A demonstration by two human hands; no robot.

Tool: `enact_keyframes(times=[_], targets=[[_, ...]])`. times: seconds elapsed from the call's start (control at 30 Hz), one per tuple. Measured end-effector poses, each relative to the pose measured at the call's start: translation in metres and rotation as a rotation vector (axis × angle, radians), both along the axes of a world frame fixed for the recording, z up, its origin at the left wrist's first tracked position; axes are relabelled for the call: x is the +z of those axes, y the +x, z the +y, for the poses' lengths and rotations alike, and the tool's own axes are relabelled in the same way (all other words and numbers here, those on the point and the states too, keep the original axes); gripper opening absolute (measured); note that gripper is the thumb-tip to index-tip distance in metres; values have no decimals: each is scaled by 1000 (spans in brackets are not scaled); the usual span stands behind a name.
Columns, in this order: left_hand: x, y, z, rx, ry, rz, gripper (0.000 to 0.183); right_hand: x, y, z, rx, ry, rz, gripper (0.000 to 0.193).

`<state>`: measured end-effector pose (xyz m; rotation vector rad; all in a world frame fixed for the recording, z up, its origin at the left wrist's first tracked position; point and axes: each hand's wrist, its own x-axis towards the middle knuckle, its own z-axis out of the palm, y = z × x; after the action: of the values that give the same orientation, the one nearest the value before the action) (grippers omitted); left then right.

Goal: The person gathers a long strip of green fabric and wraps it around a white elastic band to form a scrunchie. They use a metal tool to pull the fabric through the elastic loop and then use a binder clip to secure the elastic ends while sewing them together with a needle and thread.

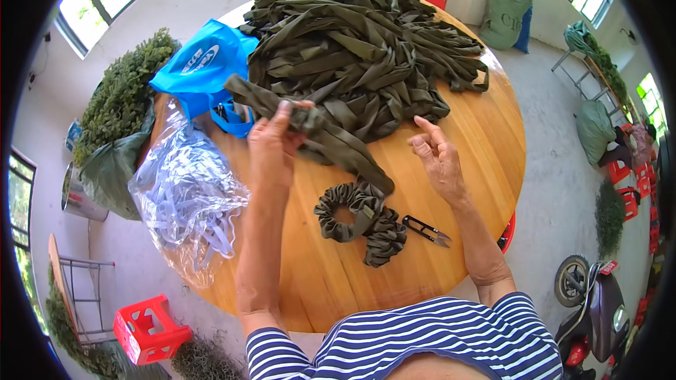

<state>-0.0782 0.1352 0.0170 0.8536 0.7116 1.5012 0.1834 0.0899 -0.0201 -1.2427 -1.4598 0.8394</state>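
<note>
My left hand is closed on a dark green fabric strip, held above the table. One end sticks up past the fingers; the other slopes down to the right. My right hand is raised to the right of the strip, its index finger extended and its other fingers partly bent; nothing shows in it. Below the strip lies a gathered green scrunchie, touching a second bunched scrunchie. Black thread snips rest beside them, blades toward the lower right. Behind my hands is a large heap of green fabric strips.
On the left of the round wooden table lie a blue bag and a clear plastic bag of pale elastic bands. A red stool stands at lower left, a motor scooter at lower right. Greenery stands beyond the left edge.
</note>
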Motion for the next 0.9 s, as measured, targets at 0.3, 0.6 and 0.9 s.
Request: enact_keyframes(times=[0.3,0.6,0.9], targets=[[-27,79,-51,-414,-349,192,29,14,-25,-27,333,-20,73,48],[-16,53,-25,-243,-160,183,22,14,-24,-26,416,-13,115,38],[-5,51,-39,-555,-187,667,44,20,-4,-19,470,-186,164,40]])
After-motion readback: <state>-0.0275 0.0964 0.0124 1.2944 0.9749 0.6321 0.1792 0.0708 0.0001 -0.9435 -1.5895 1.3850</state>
